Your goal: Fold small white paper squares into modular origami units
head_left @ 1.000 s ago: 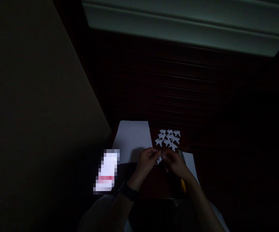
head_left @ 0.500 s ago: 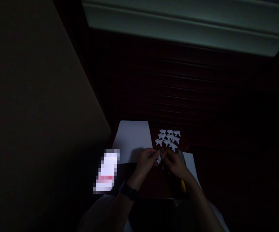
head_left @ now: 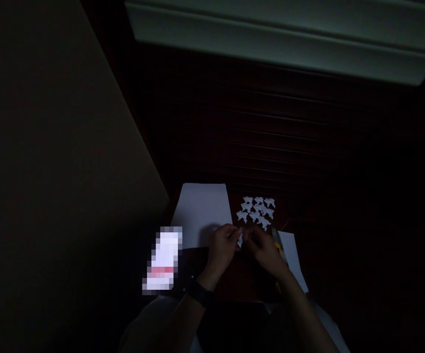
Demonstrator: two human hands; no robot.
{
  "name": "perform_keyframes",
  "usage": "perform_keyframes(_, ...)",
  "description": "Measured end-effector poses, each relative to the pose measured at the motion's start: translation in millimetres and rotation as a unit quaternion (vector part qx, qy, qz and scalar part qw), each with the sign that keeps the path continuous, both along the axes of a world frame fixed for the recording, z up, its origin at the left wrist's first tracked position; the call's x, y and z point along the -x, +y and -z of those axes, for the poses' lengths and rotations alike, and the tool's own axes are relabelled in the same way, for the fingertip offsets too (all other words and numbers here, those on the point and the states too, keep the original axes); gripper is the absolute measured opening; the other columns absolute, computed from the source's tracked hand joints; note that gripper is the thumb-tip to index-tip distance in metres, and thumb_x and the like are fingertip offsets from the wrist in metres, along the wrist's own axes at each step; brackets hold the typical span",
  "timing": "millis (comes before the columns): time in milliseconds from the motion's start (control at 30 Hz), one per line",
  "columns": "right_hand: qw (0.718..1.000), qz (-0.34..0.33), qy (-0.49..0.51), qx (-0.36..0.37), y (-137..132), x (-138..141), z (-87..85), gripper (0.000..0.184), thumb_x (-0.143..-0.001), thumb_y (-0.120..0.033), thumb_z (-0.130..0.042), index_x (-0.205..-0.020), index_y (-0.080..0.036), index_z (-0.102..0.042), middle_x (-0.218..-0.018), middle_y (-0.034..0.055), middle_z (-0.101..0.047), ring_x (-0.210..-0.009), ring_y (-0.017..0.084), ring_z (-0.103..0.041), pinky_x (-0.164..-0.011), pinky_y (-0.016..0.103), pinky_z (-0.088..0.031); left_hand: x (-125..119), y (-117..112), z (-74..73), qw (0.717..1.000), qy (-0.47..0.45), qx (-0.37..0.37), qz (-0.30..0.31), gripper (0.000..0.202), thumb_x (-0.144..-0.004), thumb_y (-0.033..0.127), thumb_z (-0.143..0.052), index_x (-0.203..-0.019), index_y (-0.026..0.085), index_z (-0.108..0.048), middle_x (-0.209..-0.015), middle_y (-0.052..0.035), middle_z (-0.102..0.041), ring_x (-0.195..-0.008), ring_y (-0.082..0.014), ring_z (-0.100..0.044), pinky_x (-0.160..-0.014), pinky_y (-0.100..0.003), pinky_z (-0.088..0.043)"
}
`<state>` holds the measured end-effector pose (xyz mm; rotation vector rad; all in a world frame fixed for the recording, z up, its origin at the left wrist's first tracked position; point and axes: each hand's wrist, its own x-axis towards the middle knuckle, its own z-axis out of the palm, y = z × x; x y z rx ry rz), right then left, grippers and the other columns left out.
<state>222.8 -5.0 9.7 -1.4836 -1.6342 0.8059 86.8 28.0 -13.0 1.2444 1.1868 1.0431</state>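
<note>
Between thumb and fingers, my left hand (head_left: pixel 223 246) pinches a small folded white paper piece (head_left: pixel 240 240). My right hand (head_left: pixel 266 250) meets it from the right, fingers drawn together at the paper's edge; the dim light and the fingers hide most of the fold. Just beyond both hands, several small folded paper figures (head_left: pixel 255 216) lie grouped in rows on the dark reddish tabletop (head_left: pixel 234 282). A yellow and grey tool (head_left: pixel 278 249), perhaps a utility knife, lies partly covered by my right wrist.
A white paper stack (head_left: pixel 204 211) lies left of the figures. Another white sheet (head_left: pixel 292 255) lies by my right forearm. A bright, pixelated screen-like patch (head_left: pixel 163 260) is at the left. A plain wall (head_left: pixel 58 122) rises on the left, dark slatted panelling (head_left: pixel 264 122) behind.
My right hand has shifted slightly left and its fingers have turned at the paper, exposing more of the yellow tool. The paper piece has tilted a little; my left hand keeps its hold.
</note>
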Motion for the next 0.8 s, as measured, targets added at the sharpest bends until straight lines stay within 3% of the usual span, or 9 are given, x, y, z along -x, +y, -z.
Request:
perform_keyframes(133,0.999,0.013,0.031,0.028,1.4,-2.1,4.8,0.017,-0.084,-0.032,-0.047,-0.093,-0.020,-0.055,-0.072,-0.0001,-0.060,-0.062,0.015,-0.055,-0.056,0.025,-0.040,0.3,-0.7,-4.8,1.000,0.000,-0.009,-0.006,0.026,-0.074,0.043,-0.058,-0.078,0.018,-0.063,-0.069,-0.0033,-0.066,-0.056,-0.0162,-0.062,-0.044,-0.024,-0.050)
perform_keyframes(333,0.999,0.013,0.038,0.013,3.4,-2.8,7.0,0.010,-0.081,-0.026,-0.049,-0.086,-0.020,-0.055,-0.073,-0.0001,-0.057,-0.067,0.016,-0.055,-0.061,0.026,-0.042,-0.8,-2.0,-6.0,0.999,0.028,-0.033,-0.009,0.024,-0.077,0.041,-0.055,-0.080,0.019,-0.063,-0.074,-0.0046,-0.067,-0.060,-0.0176,-0.063,-0.045,-0.023,-0.047)
perform_keyframes(567,0.993,0.021,0.115,0.021,2.3,4.5,6.4,0.011,-0.078,-0.027,-0.051,-0.087,-0.020,-0.054,-0.071,0.0000,-0.058,-0.064,0.015,-0.056,-0.059,0.026,-0.044,-2.6,-11.3,-17.5,0.977,0.163,-0.135,-0.036,0.018,-0.080,0.035,-0.053,-0.084,0.023,-0.066,-0.075,-0.0042,-0.068,-0.068,-0.0185,-0.062,-0.062,-0.027,-0.044)
perform_keyframes(633,0.982,0.044,0.181,0.043,3.7,2.5,8.1,0.019,-0.077,-0.030,-0.054,-0.093,-0.020,-0.051,-0.066,-0.0013,-0.057,-0.053,0.013,-0.053,-0.048,0.023,-0.042,-2.7,-11.0,-20.8,0.976,0.161,-0.142,-0.042,0.018,-0.081,0.034,-0.053,-0.084,0.023,-0.066,-0.076,-0.0041,-0.068,-0.069,-0.0182,-0.062,-0.064,-0.027,-0.044)
perform_keyframes(700,0.960,0.107,0.250,0.059,6.2,-2.2,10.3,0.025,-0.075,-0.035,-0.057,-0.093,-0.019,-0.050,-0.060,-0.0020,-0.057,-0.044,0.011,-0.049,-0.039,0.021,-0.036,-1.9,-8.2,-22.5,0.982,0.126,-0.127,-0.056,0.018,-0.080,0.035,-0.054,-0.081,0.021,-0.066,-0.075,-0.0043,-0.068,-0.068,-0.0181,-0.062,-0.063,-0.026,-0.044)
perform_keyframes(800,0.924,0.176,0.327,0.096,9.2,-9.2,11.9,0.032,-0.070,-0.039,-0.064,-0.090,-0.019,-0.050,-0.063,-0.0004,-0.059,-0.042,0.011,-0.050,-0.036,0.020,-0.035,0.6,-1.9,-21.8,0.991,0.055,-0.095,-0.072,0.020,-0.078,0.037,-0.056,-0.079,0.019,-0.065,-0.075,-0.0046,-0.068,-0.067,-0.0177,-0.063,-0.059,-0.024,-0.045)
